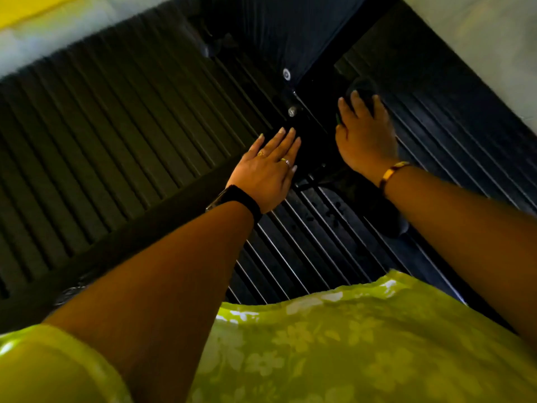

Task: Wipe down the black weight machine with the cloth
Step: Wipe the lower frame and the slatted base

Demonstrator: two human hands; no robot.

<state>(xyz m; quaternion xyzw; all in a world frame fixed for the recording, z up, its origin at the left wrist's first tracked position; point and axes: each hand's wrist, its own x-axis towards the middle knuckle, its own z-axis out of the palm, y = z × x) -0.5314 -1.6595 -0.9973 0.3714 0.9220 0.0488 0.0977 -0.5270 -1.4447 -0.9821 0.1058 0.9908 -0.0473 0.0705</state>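
Cloth (363, 87): dark wad, barely separable from the black behind it, so ID is my guess. Should be soft and light, and it'll bunch and slide. Better kept flat under fingers w/ palm pressure than pinched at an edge. Machine (116, 126): black ribbed plates left, right and near, w/ a centre strip between them. Looks stiff and fixed, nothing to lift. Grooves prob trap dirt, so wipe along the ribs, not across. Far bolt (287, 73) and near bolt (293, 111) sit on the centre strip and the cloth could snag there. R hand (364, 135): right of the strip, fingers spread over the wad, looking pressed flat rather than curled. Thumb side unclear. The cloth is under its fingertips at the far end of the hand, on the inner edge of the right plate. L hand (267, 167): open, fingers straight and together, holding nothing, at the strip's left edge. Can't tell if it touches. It's left of and nearer than the cloth, apart from it, w/ the near bolt just beyond its fingertips. My read: R hand wipes, L hand braces.
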